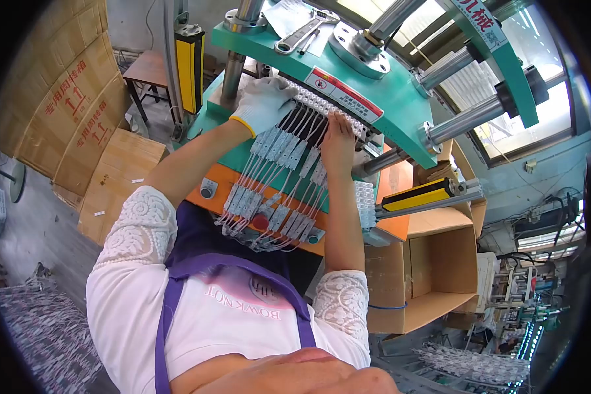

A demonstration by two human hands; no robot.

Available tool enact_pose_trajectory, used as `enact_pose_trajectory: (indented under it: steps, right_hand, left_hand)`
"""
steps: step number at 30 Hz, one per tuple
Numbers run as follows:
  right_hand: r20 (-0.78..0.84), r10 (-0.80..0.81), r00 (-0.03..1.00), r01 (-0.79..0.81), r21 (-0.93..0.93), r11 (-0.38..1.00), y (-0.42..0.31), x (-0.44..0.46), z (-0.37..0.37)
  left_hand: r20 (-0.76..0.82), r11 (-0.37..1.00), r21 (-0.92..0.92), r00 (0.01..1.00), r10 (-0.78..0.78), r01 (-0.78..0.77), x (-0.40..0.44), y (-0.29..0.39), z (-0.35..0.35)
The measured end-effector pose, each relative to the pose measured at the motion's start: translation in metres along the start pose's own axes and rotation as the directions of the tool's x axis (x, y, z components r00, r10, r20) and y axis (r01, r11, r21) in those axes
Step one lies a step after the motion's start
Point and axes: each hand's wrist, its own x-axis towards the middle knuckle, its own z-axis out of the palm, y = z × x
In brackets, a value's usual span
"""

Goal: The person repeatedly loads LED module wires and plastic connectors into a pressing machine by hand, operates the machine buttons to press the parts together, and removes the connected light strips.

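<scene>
Touching one white strip [328,106] under the front edge of one green plate [395,92] are your gloved left hand [264,105] and bare right hand [338,141]; whether either's fingers grip, I can't tell.

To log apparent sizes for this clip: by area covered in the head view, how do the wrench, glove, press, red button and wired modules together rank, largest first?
1. Press
2. Wired modules, taken together
3. Glove
4. Wrench, slim though long
5. Red button
</scene>
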Motion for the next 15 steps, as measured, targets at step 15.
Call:
enact_pose_trajectory:
  steps: [15]
  right_hand:
    - [0.498, 0.194, 0.845, -0.346, 0.232, 0.909, -0.068, -0.166, -0.153]
  left_hand:
    - [0.129, 0.925, -0.309, 0.954, 0.271, -0.220, -0.179, -0.043, -0.070]
